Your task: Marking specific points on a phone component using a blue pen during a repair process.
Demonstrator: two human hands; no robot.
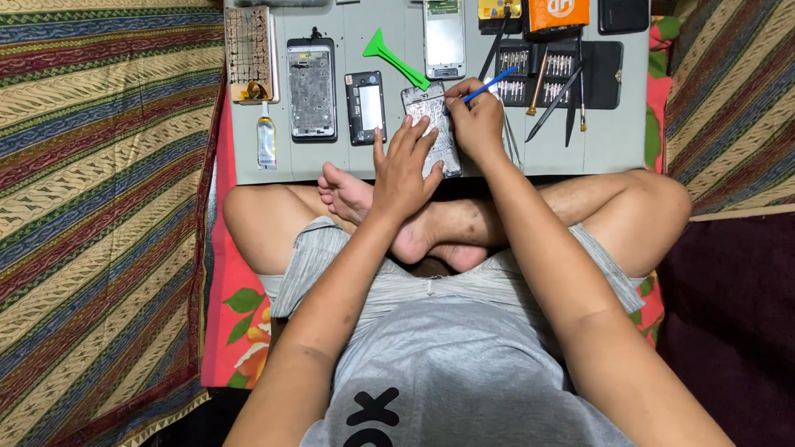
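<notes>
Now opened phone under both hands: left hand spread flat on it, right hand pinching blue tool.

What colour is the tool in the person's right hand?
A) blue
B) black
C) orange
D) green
A: the right hand pinches a thin blue tool with its tip on the opened phone, while the green pry tool lies untouched on the grey mat.
</notes>
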